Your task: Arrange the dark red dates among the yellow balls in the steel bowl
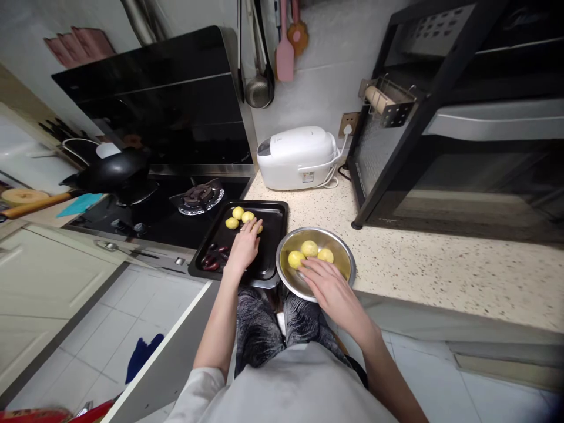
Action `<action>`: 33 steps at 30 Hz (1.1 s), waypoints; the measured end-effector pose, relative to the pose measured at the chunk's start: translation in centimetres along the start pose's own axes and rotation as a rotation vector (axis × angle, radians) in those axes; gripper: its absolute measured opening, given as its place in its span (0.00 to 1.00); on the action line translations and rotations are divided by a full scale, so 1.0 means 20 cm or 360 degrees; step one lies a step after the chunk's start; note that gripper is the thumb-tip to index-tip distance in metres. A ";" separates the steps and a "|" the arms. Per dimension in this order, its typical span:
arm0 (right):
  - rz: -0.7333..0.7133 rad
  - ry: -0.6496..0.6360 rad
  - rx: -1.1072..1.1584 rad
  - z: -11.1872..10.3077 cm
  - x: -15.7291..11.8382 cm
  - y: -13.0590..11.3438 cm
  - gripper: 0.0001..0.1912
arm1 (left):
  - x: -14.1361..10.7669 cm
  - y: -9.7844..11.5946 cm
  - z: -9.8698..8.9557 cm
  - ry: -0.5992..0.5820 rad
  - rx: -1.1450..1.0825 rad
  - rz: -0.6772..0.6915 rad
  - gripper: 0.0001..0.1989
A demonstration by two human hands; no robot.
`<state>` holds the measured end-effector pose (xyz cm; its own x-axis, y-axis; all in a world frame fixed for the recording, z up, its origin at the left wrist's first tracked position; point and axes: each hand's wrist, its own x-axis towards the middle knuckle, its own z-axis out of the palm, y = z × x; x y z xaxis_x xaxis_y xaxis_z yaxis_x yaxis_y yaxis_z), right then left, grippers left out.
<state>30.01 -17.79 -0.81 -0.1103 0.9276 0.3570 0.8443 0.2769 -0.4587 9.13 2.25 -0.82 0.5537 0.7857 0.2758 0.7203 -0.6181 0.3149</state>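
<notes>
On the black baking tray (275, 235), my left hand (245, 244) reaches over a small yellow ball-shaped fruit or vegetable (259, 229), its fingers bent around it and partly hiding it. Beyond the fingertips lie other yellow pieces (238, 212). Several dark red, oblong pieces (212, 261) occupy the near left of the tray. My right hand (325, 283) is over the steel bowl (351, 258), fingers stretched out and slightly apart. Its fingertips come close to a yellow piece (296, 259); whether they touch I cannot tell. Two more yellow pieces (309, 248) are in the bowl.
Left of the tray is a gas burner (200, 197), with a black wok (118, 173) farther off. A white appliance (297, 157) stands against the wall. An oven (476, 188) bounds the speckled counter (423, 270) on the right. An open drawer or door (163, 352) juts out below.
</notes>
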 end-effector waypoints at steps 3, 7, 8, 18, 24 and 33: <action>-0.0003 0.0039 -0.0006 -0.01 -0.01 0.01 0.20 | 0.02 -0.07 0.04 -0.0096 0.0021 -0.0020 0.29; 0.0001 0.0106 0.0015 -0.02 -0.01 0.02 0.19 | 0.02 -0.06 0.08 0.0047 0.0028 -0.0123 0.24; 0.0005 0.0122 0.0020 -0.03 -0.02 0.02 0.20 | 0.02 -0.05 0.08 0.0076 0.0027 -0.0156 0.21; 0.0009 0.0355 0.0122 -0.06 -0.03 0.03 0.17 | -0.06 0.08 -0.01 0.0309 -0.0424 -0.0041 0.15; 0.0096 0.0647 0.0307 -0.04 0.01 0.00 0.11 | -0.21 0.42 -0.08 0.0147 -0.0640 0.0392 0.17; 0.0365 0.0873 0.0235 -0.10 -0.06 0.07 0.07 | -0.17 0.59 0.09 -0.0474 -0.0456 0.0715 0.15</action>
<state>32.28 -19.01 -0.30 0.3848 0.7141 0.5848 0.7285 0.1541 -0.6675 16.51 -7.70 0.43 0.9000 0.3943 0.1856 0.2711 -0.8401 0.4699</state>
